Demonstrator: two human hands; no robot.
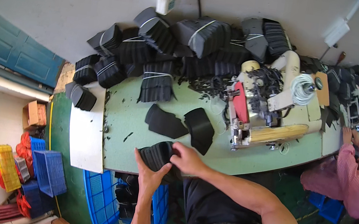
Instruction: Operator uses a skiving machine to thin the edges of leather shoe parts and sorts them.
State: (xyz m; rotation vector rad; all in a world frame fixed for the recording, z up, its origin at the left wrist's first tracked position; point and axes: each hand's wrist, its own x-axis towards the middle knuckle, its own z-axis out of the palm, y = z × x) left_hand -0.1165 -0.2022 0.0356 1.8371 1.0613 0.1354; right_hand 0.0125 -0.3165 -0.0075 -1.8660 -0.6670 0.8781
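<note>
A stack of black, curved flat pieces [154, 155] is gripped between my two hands at the front edge of the pale green table [129, 104]. My left hand [150, 172] is closed round the near left side of the stack, thumb against it. From the right, my right hand [186, 158] presses its fingers on the stack's upper right end. Just beyond lie two loose fanned groups of the same black pieces, one on the left [166, 122] and one on the right [199, 129].
Tied black bundles [156, 80] are piled along the wall. A sewing-type machine [264, 106] with black scraps stands right. A blue crate [98, 202] sits below the table. Blue and yellow crates [6, 167] stand left. A co-worker in a pink sleeve [349, 170] works far right.
</note>
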